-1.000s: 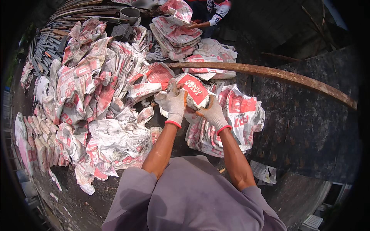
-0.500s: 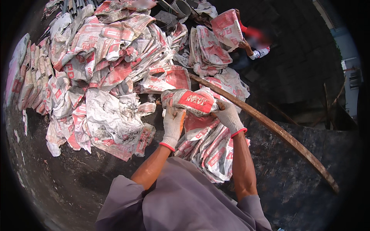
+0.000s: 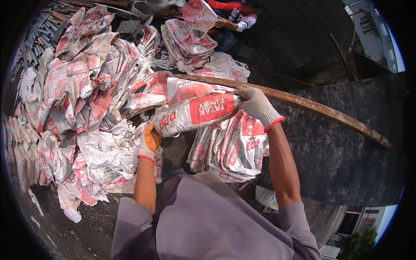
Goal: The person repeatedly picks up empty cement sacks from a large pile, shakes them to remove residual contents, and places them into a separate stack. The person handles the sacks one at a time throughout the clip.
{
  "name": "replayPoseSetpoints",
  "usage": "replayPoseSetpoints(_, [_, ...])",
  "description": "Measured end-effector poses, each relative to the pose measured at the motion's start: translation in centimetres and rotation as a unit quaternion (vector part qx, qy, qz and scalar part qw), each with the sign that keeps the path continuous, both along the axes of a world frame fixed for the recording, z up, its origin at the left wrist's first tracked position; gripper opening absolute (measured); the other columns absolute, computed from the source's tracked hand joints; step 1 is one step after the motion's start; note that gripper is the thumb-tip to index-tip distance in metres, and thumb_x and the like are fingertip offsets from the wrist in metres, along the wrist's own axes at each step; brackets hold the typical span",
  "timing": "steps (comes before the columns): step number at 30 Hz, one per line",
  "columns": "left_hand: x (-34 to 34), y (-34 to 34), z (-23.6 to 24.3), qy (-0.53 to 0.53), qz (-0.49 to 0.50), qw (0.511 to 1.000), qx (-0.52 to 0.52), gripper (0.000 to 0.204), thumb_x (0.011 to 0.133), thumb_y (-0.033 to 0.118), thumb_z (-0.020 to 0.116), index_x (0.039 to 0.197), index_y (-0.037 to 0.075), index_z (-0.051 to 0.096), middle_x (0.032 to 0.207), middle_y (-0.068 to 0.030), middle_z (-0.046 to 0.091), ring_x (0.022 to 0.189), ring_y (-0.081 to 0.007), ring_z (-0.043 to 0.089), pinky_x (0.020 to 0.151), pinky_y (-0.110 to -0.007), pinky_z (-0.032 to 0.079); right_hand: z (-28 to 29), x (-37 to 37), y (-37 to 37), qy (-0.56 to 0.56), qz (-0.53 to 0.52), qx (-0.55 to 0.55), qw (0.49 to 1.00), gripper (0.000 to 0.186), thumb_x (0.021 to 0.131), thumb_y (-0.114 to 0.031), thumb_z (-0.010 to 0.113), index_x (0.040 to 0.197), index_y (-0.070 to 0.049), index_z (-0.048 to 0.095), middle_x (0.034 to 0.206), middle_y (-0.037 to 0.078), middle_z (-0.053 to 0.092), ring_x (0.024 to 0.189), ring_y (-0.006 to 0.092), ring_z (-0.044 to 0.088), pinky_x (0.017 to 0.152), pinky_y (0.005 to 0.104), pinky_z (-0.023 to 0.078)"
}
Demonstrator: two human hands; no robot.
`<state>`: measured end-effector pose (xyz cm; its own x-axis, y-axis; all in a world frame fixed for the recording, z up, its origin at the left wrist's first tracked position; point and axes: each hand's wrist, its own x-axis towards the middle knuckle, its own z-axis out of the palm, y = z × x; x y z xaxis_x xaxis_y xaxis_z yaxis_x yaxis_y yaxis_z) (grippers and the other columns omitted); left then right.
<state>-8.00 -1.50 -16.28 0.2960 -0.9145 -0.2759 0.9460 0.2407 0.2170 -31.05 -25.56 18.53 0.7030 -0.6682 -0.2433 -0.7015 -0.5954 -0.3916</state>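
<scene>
A red-and-white sack (image 3: 197, 113), flattened and folded into a long strip, is stretched between my gloved hands. My left hand (image 3: 149, 142), in a white glove with an orange palm, grips its lower left end. At the upper right end, my right hand (image 3: 258, 106) is closed on the other tip. Under the sack, toward me, lies a stack of folded sacks (image 3: 232, 147). Another sack (image 3: 187, 90) shows just behind the held one. A large heap of crumpled, dirty sacks (image 3: 82, 93) spreads to the left of my hands.
A long wooden plank (image 3: 320, 102) slants from behind my hands to the right. Across the heap, a person in red and white (image 3: 242, 19) holds a sack over another stack (image 3: 186, 45). Grey metal pieces (image 3: 43, 32) lie at far left. A dark sheet (image 3: 329, 169) is at right.
My hands have moved apart, drawing the sack out longer and tilting it up to the right. The whole view has swung rightward. The other person still holds a sack.
</scene>
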Motion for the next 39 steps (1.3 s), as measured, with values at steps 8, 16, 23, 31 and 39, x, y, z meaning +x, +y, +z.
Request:
replayPoseSetpoints(8, [5.0, -6.6, 19.3, -0.436, 0.046, 0.889, 0.136, 0.045, 0.08, -0.003, 0.072, 0.123, -0.001, 0.059, 0.11, -0.01, 0.063, 0.091, -0.0151, 0.061, 0.084, -0.026, 0.048, -1.0, -12.1, -0.7, -0.148, -0.124, -0.152, 0.969, 0.027, 0.078, -0.012, 0.064, 0.104, -0.006, 0.069, 0.103, 0.017, 0.066, 0.099, 0.0358, 0.062, 0.086, 0.0418, 0.05])
replayPoseSetpoints(16, [-6.2, -15.9, 39.2, -0.688, 0.033, 0.718, 0.1, 0.04, 0.082, -0.002, 0.07, 0.121, -0.004, 0.062, 0.107, -0.0096, 0.067, 0.089, -0.0131, 0.062, 0.083, -0.022, 0.048, 1.9, -25.9, -3.0, -0.322, -0.334, -0.035, 0.885, 0.019, 0.084, -0.01, 0.065, 0.102, -0.005, 0.07, 0.086, 0.011, 0.07, 0.08, 0.0196, 0.067, 0.075, 0.0321, 0.051])
replayPoseSetpoints(23, [-22.0, -23.2, 42.6, -0.724, -0.019, 0.689, 0.03, 0.04, 0.085, 0.003, 0.07, 0.124, -0.002, 0.062, 0.107, -0.01, 0.067, 0.091, -0.0136, 0.063, 0.084, -0.022, 0.049, 2.8, -43.5, -8.6, -0.22, -0.335, -0.235, 0.885, 0.024, 0.084, -0.007, 0.066, 0.107, -0.006, 0.069, 0.09, -0.001, 0.069, 0.078, 0.0059, 0.059, 0.07, 0.0224, 0.048])
replayPoseSetpoints(31, [-35.6, -28.7, 39.1, -0.792, -0.032, 0.608, -0.034, 0.042, 0.087, 0.01, 0.071, 0.127, 0.002, 0.061, 0.106, -0.006, 0.067, 0.088, -0.0092, 0.058, 0.084, -0.022, 0.046, 0.7, -56.3, -10.0, -0.486, -0.385, -0.132, 0.774, 0.015, 0.08, 0.007, 0.058, 0.081, -0.005, 0.066, 0.071, -0.002, 0.061, 0.068, 0.0084, 0.052, 0.06, 0.0254, 0.043])
replayPoseSetpoints(39, [-41.6, -13.7, 25.2, -0.756, -0.129, 0.641, 0.028, 0.07, 0.091, 0.001, 0.063, 0.15, -0.003, 0.024, 0.149, -0.0127, 0.043, 0.071, -0.0012, 0.049, 0.06, -0.017, 0.043, -13.9, -64.3, 1.4, -0.546, -0.493, 0.048, 0.676, 0.033, 0.082, 0.01, 0.058, 0.114, 0.005, 0.063, 0.103, 0.006, 0.067, 0.087, 0.0107, 0.061, 0.075, 0.023, 0.049])
